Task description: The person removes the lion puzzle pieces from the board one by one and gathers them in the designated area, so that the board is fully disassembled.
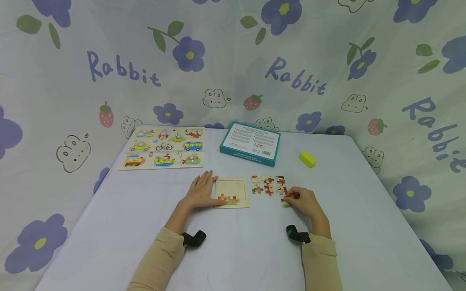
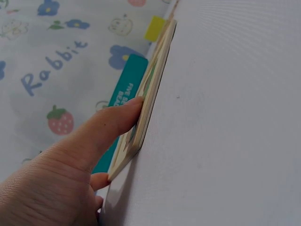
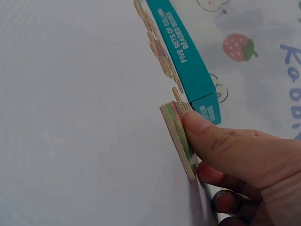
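Note:
A square wooden puzzle tray (image 1: 231, 184) lies on the table with joined jigsaw pieces (image 1: 232, 199) along its bottom edge. My left hand (image 1: 199, 192) rests at the tray's left side, fingers stretched out, the thumb pressing on the pieces. In the left wrist view the thumb (image 2: 110, 120) lies over the tray's rim (image 2: 150, 108). To the right, my right hand (image 1: 305, 201) pinches a green jigsaw piece (image 1: 286, 203) between thumb and fingers; the right wrist view shows this piece (image 3: 176, 132) tilted at the thumb tip. Just above it, several loose pieces (image 1: 268, 186) lie in rows.
Behind the tray lies a teal box (image 1: 251, 143) with a white label. A yellow block (image 1: 307, 159) sits to its right. At the back left is a wooden vehicle puzzle board (image 1: 164, 147). A printed curtain (image 1: 233, 60) hangs behind the white table (image 1: 247, 250).

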Demonstrator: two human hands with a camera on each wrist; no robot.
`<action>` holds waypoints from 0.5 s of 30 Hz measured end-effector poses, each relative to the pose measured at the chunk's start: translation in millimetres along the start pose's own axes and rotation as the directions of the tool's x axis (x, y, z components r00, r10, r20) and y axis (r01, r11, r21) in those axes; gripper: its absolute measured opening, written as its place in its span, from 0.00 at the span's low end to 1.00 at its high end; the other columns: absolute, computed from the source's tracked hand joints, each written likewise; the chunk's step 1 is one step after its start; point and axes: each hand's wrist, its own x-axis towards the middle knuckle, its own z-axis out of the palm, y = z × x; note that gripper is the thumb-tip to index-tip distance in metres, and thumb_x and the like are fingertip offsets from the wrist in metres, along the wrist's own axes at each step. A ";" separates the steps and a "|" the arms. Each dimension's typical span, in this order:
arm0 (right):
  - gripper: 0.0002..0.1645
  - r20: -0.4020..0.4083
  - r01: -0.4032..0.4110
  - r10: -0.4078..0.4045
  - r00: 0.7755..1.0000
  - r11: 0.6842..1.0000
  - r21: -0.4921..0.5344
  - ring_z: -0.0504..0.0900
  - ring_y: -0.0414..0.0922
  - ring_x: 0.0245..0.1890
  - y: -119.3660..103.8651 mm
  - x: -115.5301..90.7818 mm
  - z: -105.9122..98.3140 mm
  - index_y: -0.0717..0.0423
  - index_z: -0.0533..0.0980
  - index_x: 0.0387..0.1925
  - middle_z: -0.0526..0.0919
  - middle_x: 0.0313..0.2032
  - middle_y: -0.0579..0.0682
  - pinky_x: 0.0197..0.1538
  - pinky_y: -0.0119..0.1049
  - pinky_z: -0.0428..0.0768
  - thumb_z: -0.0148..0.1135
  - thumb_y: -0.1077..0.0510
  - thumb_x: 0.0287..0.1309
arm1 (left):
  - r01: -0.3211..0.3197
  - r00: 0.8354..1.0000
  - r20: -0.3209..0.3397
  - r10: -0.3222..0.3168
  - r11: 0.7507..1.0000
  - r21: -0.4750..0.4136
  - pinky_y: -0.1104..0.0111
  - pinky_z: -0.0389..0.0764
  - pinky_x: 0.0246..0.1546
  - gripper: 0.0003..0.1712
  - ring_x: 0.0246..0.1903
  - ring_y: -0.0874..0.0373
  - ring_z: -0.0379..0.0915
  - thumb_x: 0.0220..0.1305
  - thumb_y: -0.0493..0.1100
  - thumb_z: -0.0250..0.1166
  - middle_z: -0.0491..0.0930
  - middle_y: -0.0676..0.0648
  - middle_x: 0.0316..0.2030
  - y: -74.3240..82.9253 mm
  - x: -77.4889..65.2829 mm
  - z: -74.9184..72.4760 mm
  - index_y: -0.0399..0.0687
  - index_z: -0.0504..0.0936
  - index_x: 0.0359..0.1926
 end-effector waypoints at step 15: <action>0.10 -0.216 0.035 -0.030 0.976 0.999 0.021 0.68 0.45 0.26 -2.8 -0.2 -1.0 0.59 0.77 0.32 0.73 0.23 0.49 0.28 0.35 0.68 0.56 0.55 0.60 | -0.005 1.000 -0.003 0.005 1.000 -0.023 0.52 0.36 0.65 0.55 0.69 0.48 0.33 0.49 0.75 0.54 0.43 0.39 0.70 -1.2 -1.4 0.0 0.43 0.56 0.67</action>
